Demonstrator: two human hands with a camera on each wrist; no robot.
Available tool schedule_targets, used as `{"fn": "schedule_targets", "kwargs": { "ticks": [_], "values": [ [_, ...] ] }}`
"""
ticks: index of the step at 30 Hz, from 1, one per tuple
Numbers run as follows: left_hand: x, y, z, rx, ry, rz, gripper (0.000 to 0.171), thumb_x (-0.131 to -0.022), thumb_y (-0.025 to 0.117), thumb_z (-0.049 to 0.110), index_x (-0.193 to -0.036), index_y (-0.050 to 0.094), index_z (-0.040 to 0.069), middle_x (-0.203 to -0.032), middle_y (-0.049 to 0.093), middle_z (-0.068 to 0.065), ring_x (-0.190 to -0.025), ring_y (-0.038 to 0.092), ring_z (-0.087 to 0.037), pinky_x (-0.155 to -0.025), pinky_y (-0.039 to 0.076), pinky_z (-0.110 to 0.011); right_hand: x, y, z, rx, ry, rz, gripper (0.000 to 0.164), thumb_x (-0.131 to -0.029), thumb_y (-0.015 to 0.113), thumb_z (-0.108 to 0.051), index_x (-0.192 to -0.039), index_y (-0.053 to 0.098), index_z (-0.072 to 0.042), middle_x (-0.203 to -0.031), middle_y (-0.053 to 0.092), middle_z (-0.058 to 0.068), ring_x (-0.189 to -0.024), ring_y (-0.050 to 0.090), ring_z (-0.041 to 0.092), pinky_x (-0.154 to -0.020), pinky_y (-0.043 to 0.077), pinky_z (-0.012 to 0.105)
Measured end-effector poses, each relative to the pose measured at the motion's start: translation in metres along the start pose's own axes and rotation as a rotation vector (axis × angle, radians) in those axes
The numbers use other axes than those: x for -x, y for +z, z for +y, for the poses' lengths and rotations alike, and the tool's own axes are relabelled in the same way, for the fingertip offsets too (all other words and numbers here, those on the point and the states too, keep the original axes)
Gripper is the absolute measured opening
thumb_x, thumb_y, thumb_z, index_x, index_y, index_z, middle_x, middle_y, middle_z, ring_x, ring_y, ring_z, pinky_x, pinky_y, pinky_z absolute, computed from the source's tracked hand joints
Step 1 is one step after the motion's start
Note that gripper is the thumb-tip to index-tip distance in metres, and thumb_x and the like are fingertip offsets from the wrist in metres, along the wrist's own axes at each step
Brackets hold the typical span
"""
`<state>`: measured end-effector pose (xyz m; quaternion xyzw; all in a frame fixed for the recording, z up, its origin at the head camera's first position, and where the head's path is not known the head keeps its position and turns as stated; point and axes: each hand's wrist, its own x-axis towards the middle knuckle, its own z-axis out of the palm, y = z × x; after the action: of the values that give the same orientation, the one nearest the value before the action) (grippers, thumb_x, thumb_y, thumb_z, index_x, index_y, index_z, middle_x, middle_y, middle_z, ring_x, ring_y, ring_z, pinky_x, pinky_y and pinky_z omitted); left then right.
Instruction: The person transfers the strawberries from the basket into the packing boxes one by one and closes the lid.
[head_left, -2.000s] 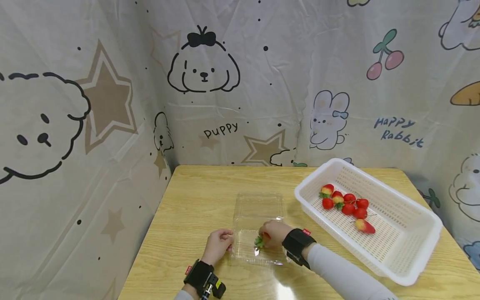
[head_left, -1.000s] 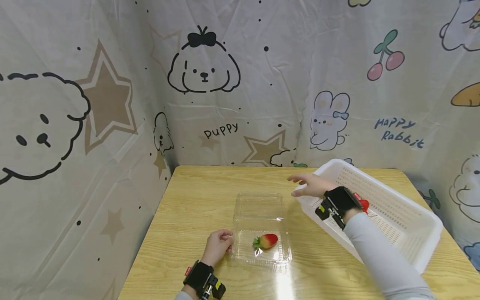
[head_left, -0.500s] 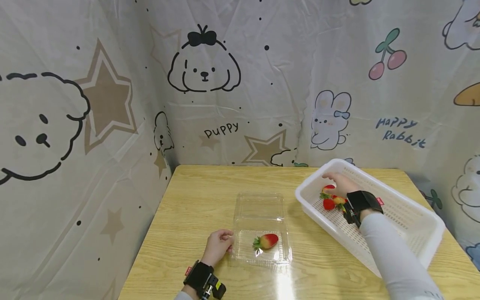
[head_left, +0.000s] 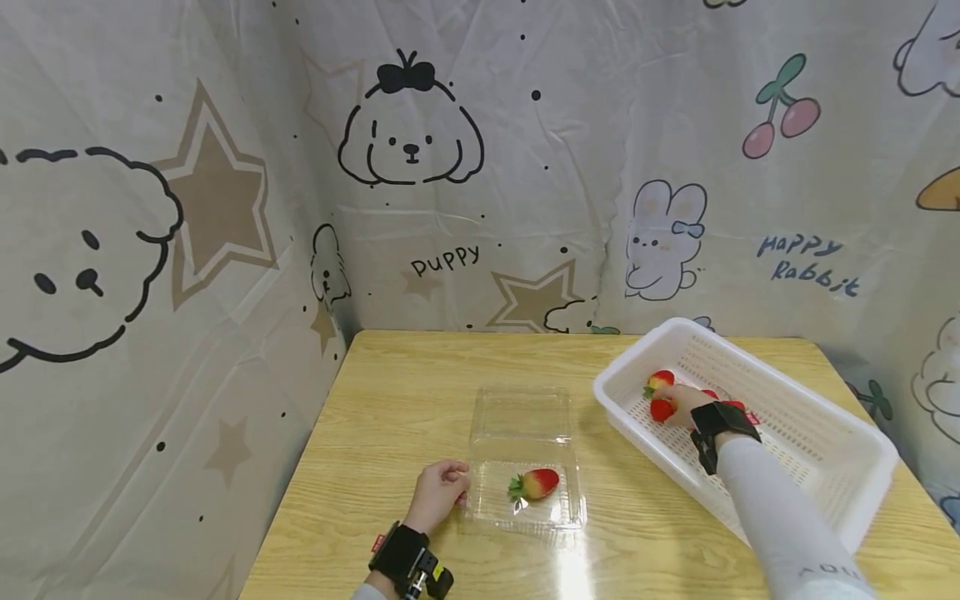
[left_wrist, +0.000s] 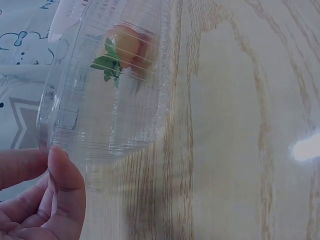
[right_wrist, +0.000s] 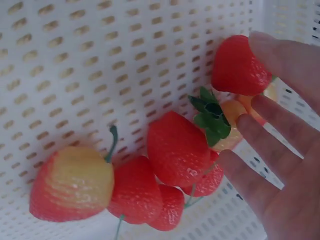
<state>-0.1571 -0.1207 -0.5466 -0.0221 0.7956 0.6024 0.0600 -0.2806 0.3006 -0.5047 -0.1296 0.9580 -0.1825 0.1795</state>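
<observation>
1. The right hand (head_left: 681,403) has its fingers spread over the heaped fruit, thumb against or just beside a red strawberry (right_wrist: 237,67) (I cannot tell which)
2. The left hand (head_left: 438,493) pinches the rim of the clear container (left_wrist: 100,125), where a single strawberry (head_left: 538,484) lies on its side
3. Crowded fruit and crossing stems could drag a neighbour along on lifting; a slack left pinch could let the light container skid
4. The white basket (head_left: 840,483) sits aslant on a glossy wood-grain table (head_left: 390,400)
5. Cartoon-printed cloth (head_left: 450,217) hangs behind and at the sides

Wood-grained table (head_left: 390,392) — on it, a clear box (head_left: 525,450); rightward, a white basket (head_left: 813,462).
</observation>
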Motion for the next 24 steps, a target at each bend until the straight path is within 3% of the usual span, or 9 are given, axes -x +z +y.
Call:
{"fn": "schedule_targets", "kwargs": {
  "ticks": [7, 11, 15, 19, 24],
  "values": [
    [0.0, 0.0, 0.0, -0.006, 0.001, 0.0, 0.021, -0.08, 0.058, -0.005, -0.099, 0.057, -0.015, -0.067, 0.051, -0.003, -0.051, 0.053, -0.008, -0.05, 0.053, -0.029, 0.0, 0.008, -0.001, -0.041, 0.022, -0.008, 0.043, -0.072, 0.069, 0.002, -0.113, 0.058, 0.001, -0.108, 0.057, 0.021, -0.093, 0.05, 0.033, -0.084, 0.044, 0.048],
    [0.0, -0.001, 0.002, 0.008, 0.004, -0.006, 0.02, -0.081, 0.056, -0.008, -0.099, 0.057, -0.017, -0.068, 0.052, -0.005, -0.052, 0.054, -0.008, -0.052, 0.055, -0.036, 0.006, 0.007, -0.008, -0.116, 0.1, -0.007, 0.039, -0.074, 0.064, 0.005, -0.113, 0.058, -0.001, -0.106, 0.055, 0.02, -0.092, 0.048, 0.032, -0.078, 0.044, 0.043],
    [0.001, 0.0, 0.003, 0.017, 0.008, -0.01, 0.02, -0.08, 0.055, -0.01, -0.098, 0.055, -0.019, -0.068, 0.053, -0.009, -0.052, 0.054, -0.011, -0.054, 0.054, -0.045, 0.008, 0.008, -0.01, -0.111, 0.107, 0.007, 0.036, -0.072, 0.064, 0.008, -0.105, 0.059, -0.003, -0.097, 0.054, 0.017, -0.084, 0.047, 0.03, -0.069, 0.043, 0.036],
    [0.001, 0.0, 0.002, 0.009, 0.005, -0.005, 0.021, -0.081, 0.056, -0.008, -0.099, 0.056, -0.018, -0.068, 0.052, -0.006, -0.051, 0.053, -0.009, -0.051, 0.054, -0.035, 0.006, 0.012, -0.005, -0.038, 0.053, 0.022, 0.034, -0.067, 0.068, 0.009, -0.099, 0.059, -0.003, -0.089, 0.054, 0.013, -0.078, 0.048, 0.026, -0.065, 0.043, 0.032],
    [-0.003, 0.001, -0.005, 0.013, 0.008, 0.002, 0.022, -0.081, 0.056, -0.006, -0.1, 0.057, -0.017, -0.067, 0.05, -0.002, -0.051, 0.053, -0.007, -0.048, 0.052, -0.023, 0.001, 0.016, 0.005, -0.028, -0.007, 0.048, 0.032, -0.065, 0.071, 0.009, -0.092, 0.059, -0.001, -0.086, 0.056, 0.012, -0.076, 0.05, 0.026, -0.065, 0.045, 0.034]
  ]
}}
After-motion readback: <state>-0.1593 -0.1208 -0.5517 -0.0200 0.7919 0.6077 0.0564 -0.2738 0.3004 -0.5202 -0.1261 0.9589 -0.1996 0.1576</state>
